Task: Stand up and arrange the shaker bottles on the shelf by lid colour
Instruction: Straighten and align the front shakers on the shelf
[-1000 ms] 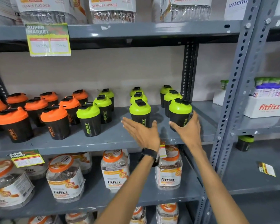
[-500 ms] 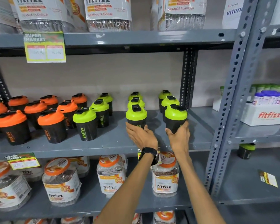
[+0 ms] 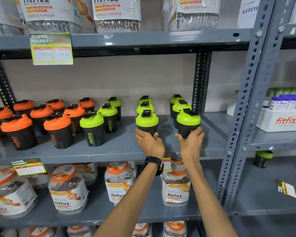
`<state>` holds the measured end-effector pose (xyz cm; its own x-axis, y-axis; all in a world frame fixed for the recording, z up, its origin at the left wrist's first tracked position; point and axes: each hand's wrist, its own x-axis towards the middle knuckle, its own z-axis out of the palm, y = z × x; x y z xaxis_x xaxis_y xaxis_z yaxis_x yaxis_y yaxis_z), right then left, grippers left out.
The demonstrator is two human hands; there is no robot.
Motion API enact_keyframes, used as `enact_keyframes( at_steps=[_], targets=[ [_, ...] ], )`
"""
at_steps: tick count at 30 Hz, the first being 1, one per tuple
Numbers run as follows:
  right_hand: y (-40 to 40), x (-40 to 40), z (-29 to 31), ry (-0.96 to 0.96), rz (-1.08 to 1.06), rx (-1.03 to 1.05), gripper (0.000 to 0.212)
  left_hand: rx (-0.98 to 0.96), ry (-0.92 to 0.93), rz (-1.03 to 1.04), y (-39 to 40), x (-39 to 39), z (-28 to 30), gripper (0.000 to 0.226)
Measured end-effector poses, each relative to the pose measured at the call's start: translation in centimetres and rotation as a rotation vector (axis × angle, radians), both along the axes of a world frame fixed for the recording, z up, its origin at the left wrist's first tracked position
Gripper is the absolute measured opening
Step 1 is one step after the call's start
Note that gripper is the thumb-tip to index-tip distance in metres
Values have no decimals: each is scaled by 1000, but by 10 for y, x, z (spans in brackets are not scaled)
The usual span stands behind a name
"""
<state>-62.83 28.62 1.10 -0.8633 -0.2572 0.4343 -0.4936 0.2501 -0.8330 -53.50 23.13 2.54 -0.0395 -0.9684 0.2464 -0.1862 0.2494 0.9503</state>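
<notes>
While both front black plastic shaker bottles with lime-green lids (image 3: 147, 121) (image 3: 188, 122) stand upright, lids up, on the grey metal shelf (image 3: 120, 149), the left hand (image 3: 149, 143) and right hand (image 3: 190, 144) each clasp one base; orange-lidded black shakers (image 3: 58, 130) stand leftward.

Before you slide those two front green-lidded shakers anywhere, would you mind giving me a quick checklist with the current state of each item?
1. Left hand wrapped around the front middle green shaker: ok.
2. Right hand wrapped around the front right green shaker: ok.
3. Both held shakers upright: ok.
4. Lids fully closed: cannot tell.
5. Orange-lidded shakers grouped at left, green to their right: ok.
6. Bare shelf beside the front left green shaker for closing the gap: ok.
</notes>
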Motion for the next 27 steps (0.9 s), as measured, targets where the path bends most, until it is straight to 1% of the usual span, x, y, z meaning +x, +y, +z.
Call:
enact_keyframes(
  at_steps=[6, 18, 27],
  targets=[
    [1, 0, -2, 16, -2, 20, 85, 0, 10, 20, 1, 3, -1, 70],
    [-2, -1, -2, 13, -2, 18, 82, -9, -30, 47, 4, 2, -1, 73],
    [-4, -2, -3, 25, -23, 25, 84, -18, -32, 52, 2, 1, -5, 70]
  ],
)
